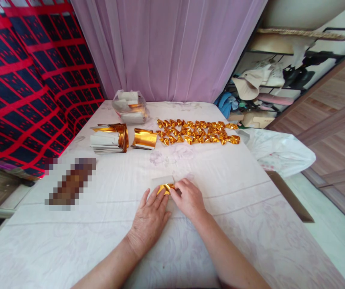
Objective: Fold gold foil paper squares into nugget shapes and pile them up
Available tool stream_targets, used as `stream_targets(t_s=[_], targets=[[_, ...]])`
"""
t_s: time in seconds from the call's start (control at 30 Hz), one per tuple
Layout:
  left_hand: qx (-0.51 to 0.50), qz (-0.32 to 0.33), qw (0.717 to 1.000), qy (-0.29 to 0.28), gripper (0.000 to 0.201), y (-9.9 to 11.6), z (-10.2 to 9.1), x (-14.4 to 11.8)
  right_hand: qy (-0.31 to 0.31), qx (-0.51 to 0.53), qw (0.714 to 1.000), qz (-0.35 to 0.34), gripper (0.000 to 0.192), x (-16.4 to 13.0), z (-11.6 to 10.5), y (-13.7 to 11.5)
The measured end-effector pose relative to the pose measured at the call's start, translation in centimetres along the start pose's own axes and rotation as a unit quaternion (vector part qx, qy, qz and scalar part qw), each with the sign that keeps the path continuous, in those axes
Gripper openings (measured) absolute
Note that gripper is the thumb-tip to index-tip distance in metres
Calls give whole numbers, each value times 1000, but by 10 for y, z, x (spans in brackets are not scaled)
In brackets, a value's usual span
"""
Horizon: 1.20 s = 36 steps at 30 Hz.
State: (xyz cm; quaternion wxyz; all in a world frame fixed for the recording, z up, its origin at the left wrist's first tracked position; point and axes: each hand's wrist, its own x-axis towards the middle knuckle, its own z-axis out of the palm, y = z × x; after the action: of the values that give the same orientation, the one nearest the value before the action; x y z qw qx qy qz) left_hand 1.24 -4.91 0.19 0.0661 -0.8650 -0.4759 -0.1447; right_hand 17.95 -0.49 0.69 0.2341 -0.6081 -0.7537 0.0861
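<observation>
A small sheet of gold foil paper (164,185) lies on the white tablecloth (220,180) in front of me, its white back showing and a gold fold at its near edge. My left hand (149,218) rests flat on the sheet's left part, fingers spread. My right hand (189,197) pinches the gold folded part with its fingertips. Farther back, several folded gold paper pieces (196,131) lie in rows.
A stack of gold foil sheets (109,138) and a curled gold sheet (144,139) lie at the back left. A clear plastic bag with paper (130,106) stands behind them. A white plastic bag (277,150) hangs off the table's right edge. A blurred patch sits at the left.
</observation>
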Motion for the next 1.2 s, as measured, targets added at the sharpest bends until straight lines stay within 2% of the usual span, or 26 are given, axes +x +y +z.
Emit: stream_targets(t_s=[0.17, 0.5, 1.03, 1.2], targets=[[39, 13, 999, 7, 50, 4, 3, -2, 3, 3, 1000, 4, 14, 0, 1, 1], [9, -14, 999, -28, 56, 2, 7, -5, -1, 6, 1000, -1, 16, 0, 2, 3], [-3, -28, 999, -32, 52, 2, 2, -3, 12, 11, 1000, 22, 4, 0, 4, 2], [-16, -34, 999, -17, 51, 2, 2, -3, 13, 18, 999, 34, 18, 0, 5, 2]])
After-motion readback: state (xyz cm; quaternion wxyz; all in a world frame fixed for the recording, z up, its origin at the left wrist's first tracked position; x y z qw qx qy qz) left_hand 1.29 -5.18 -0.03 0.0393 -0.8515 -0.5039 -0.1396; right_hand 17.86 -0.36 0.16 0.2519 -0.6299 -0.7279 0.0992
